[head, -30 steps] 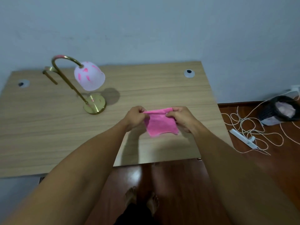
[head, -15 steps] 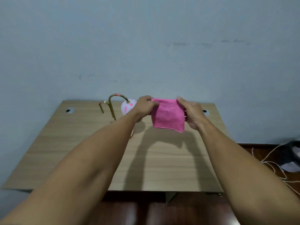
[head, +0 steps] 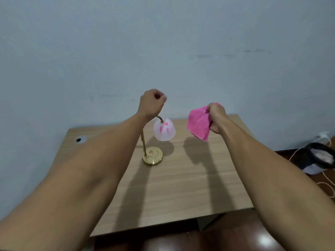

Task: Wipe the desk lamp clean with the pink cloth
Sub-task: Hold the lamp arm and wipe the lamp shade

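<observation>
The desk lamp stands mid-desk with a round brass base (head: 152, 157), a thin brass stem and a white shade (head: 164, 131). Pink marks show on both the shade and the base. My left hand (head: 152, 102) is a closed fist held in the air above the lamp's curved neck, and my wrist hides the top of that neck. I see nothing in its fingers. To the right of the shade, my right hand (head: 216, 118) grips the pink cloth (head: 198, 124), which hangs bunched above the desk without touching the lamp.
The wooden desk (head: 181, 187) stands against a pale blue wall, with a cable hole (head: 80, 139) at its back left. On the floor to the right sit a black bin (head: 319, 158) and loose white cables (head: 328, 182).
My left hand has let go of the cloth and closed into a fist above the lamp. The right hand alone holds the cloth, moved right. The view has shifted closer to the lamp.
</observation>
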`<state>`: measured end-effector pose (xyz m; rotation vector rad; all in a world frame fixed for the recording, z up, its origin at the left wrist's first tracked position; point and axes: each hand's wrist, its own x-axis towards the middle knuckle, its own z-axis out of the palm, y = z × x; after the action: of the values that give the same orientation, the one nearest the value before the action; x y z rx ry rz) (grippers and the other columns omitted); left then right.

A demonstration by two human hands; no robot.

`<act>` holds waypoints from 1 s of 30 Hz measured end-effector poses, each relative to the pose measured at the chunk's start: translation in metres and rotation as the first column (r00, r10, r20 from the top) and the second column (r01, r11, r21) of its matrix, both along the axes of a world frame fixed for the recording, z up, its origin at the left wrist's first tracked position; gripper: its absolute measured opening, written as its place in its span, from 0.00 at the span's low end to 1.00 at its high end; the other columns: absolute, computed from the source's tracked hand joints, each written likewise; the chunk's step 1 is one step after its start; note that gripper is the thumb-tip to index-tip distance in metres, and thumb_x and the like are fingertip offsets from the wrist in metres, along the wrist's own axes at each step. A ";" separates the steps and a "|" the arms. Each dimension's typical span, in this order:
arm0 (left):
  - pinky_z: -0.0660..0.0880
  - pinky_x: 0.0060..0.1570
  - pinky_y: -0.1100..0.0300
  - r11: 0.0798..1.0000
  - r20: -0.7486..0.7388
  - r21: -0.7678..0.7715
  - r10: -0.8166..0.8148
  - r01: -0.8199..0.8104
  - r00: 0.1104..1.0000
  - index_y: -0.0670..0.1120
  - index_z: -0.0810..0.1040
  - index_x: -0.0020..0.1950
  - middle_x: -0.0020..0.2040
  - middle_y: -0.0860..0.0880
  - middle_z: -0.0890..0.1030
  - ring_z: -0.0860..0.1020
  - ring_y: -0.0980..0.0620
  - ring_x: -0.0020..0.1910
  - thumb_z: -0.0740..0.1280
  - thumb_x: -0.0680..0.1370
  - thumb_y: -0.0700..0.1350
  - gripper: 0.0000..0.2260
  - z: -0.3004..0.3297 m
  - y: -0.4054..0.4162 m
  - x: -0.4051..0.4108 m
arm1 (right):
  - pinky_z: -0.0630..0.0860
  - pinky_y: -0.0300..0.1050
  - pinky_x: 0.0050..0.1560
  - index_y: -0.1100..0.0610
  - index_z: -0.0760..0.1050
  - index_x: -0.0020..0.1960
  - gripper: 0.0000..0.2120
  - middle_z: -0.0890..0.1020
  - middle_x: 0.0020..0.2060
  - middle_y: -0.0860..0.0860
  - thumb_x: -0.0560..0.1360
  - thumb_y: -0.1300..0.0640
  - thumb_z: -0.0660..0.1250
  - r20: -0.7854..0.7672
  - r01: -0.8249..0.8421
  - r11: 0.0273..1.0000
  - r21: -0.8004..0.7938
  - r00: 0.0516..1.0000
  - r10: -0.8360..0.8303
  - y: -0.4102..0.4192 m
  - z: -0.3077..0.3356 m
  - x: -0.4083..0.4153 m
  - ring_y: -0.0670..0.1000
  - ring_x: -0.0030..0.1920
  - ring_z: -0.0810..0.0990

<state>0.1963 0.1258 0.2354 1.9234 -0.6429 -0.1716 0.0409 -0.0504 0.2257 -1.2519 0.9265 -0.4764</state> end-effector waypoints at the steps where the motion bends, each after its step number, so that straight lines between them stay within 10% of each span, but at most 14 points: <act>1: 0.79 0.54 0.56 0.998 0.045 0.055 0.010 -0.012 0.999 0.46 0.83 0.53 0.48 0.51 0.85 0.84 0.49 0.51 0.67 0.76 0.46 0.09 -0.005 0.015 0.007 | 0.66 0.41 0.35 0.56 0.66 0.39 0.11 0.69 0.32 0.52 0.76 0.68 0.52 0.002 0.036 0.999 -0.035 0.999 -0.036 0.006 -0.002 0.005 0.52 0.32 0.71; 7: 0.69 0.69 0.50 0.931 0.191 0.364 -0.069 -0.005 0.979 0.50 0.80 0.64 0.59 0.52 0.83 0.79 0.48 0.62 0.65 0.75 0.54 0.19 -0.032 0.066 0.035 | 0.66 0.57 0.28 0.64 0.73 0.38 0.11 0.70 0.30 0.63 0.65 0.61 0.54 -0.010 -0.041 0.983 -0.181 0.999 0.040 0.058 -0.032 0.032 0.60 0.27 0.69; 13: 0.59 0.68 0.50 0.814 0.252 0.580 -0.217 0.032 0.943 0.52 0.84 0.59 0.59 0.51 0.85 0.78 0.48 0.64 0.66 0.77 0.58 0.17 -0.058 0.070 0.057 | 0.69 0.40 0.19 0.50 0.78 0.54 0.18 0.79 0.40 0.52 0.75 0.44 0.54 -0.106 -0.186 0.955 -0.231 0.981 0.165 0.099 -0.066 0.071 0.53 0.23 0.79; 15: 0.63 0.60 0.53 0.826 0.278 0.563 -0.228 0.035 0.933 0.50 0.85 0.53 0.51 0.49 0.87 0.81 0.46 0.58 0.66 0.79 0.58 0.15 -0.063 0.063 0.063 | 0.83 0.50 0.37 0.37 0.77 0.67 0.22 0.82 0.61 0.45 0.78 0.43 0.53 -0.106 -0.241 0.913 -0.329 0.970 0.218 0.108 -0.080 0.080 0.47 0.43 0.86; 17: 0.68 0.58 0.53 0.836 0.283 0.546 -0.237 0.047 0.929 0.48 0.86 0.49 0.45 0.48 0.87 0.82 0.44 0.53 0.65 0.80 0.58 0.16 -0.068 0.060 0.070 | 0.74 0.61 0.70 0.39 0.72 0.75 0.25 0.75 0.74 0.45 0.79 0.44 0.54 -0.155 -0.254 0.864 -0.435 0.966 0.206 0.110 -0.099 0.085 0.52 0.70 0.77; 23: 0.73 0.58 0.50 0.873 0.292 0.474 -0.278 0.114 0.915 0.47 0.85 0.43 0.39 0.47 0.86 0.82 0.44 0.45 0.65 0.79 0.55 0.15 -0.080 0.061 0.079 | 0.77 0.32 0.48 0.45 0.85 0.57 0.22 0.85 0.60 0.48 0.79 0.57 0.54 0.095 -0.082 0.943 -0.322 0.988 0.118 0.115 -0.101 0.093 0.49 0.64 0.80; 30: 0.74 0.56 0.48 0.873 0.296 0.472 -0.286 0.121 0.911 0.47 0.84 0.42 0.39 0.48 0.86 0.82 0.44 0.44 0.64 0.79 0.55 0.16 -0.081 0.064 0.079 | 0.82 0.49 0.58 0.47 0.85 0.61 0.25 0.87 0.59 0.47 0.75 0.49 0.54 -0.001 0.023 0.985 -0.173 1.000 -0.023 0.102 -0.096 0.104 0.53 0.62 0.84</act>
<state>0.2749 0.1898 0.1545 2.3516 -1.1396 -0.1080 0.1453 0.0519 0.1295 -1.4004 0.9176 -0.5834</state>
